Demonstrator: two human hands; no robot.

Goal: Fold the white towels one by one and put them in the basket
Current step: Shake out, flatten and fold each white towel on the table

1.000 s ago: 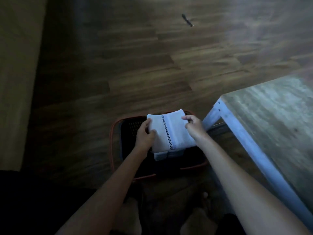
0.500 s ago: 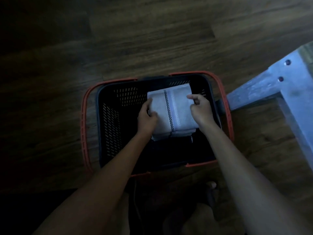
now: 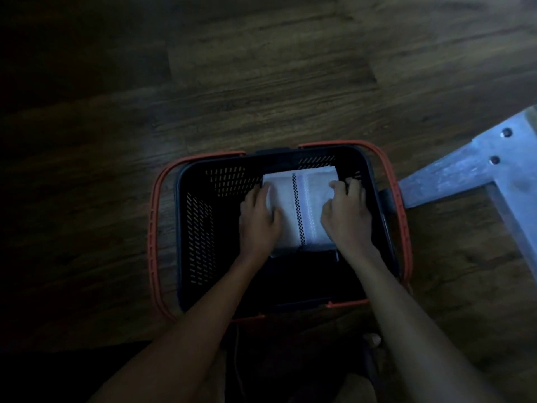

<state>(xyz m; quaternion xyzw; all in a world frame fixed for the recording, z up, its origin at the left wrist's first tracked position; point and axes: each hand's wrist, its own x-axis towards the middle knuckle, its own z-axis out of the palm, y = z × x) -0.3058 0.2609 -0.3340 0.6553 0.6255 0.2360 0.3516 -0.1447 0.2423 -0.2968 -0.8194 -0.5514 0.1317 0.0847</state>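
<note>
A black basket (image 3: pixel 197 228) with orange handles stands on the wooden floor. Inside it, toward the far right, a folded white towel (image 3: pixel 299 205) with a black checked stripe lies on top of other folded towels, whose edges show beneath its near side. My left hand (image 3: pixel 258 222) grips the towel's left edge with the thumb on top. On the towel's right edge my right hand (image 3: pixel 345 216) holds on with fingers curled over it. Both hands are down inside the basket.
The pale blue frame and leg of a table (image 3: pixel 470 170) stand right of the basket, close to its right handle. Dark wooden floor (image 3: pixel 261 82) surrounds the basket. My feet show dimly at the bottom, near the basket's front.
Both hands have carried the folded towel from above the basket's rim down into it. The view has tilted down and closer over the basket.
</note>
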